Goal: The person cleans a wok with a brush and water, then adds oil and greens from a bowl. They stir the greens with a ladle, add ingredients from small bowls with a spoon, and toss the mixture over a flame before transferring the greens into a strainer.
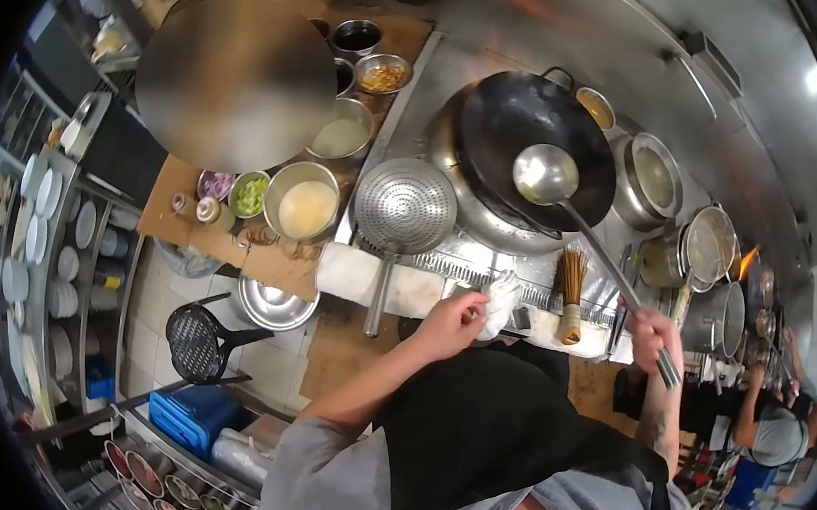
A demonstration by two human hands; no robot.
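My right hand (656, 338) is closed round the long handle of a ladle (545, 173), whose metal bowl hangs over the black wok (537, 113). The wok sits on the stove at a tilt. My left hand (454, 326) is at the stove's front edge with its fingers loosely bent and a little apart, right beside a bunched white cloth (500, 302). Whether the fingertips touch the cloth I cannot make out. Left of the wok lies a round perforated strainer (405, 207), its handle pointing towards me. A bamboo wok brush (573, 297) lies between my hands.
At left stand a pot of pale liquid (302, 201), a bowl of chopped green vegetable (252, 195) and seasoning bowls. Steel pots (647, 179) and a mesh strainer (711, 243) line the right. Flame (747, 262) burns beyond them, near a co-worker (774, 432). A black stool (204, 343) stands lower left.
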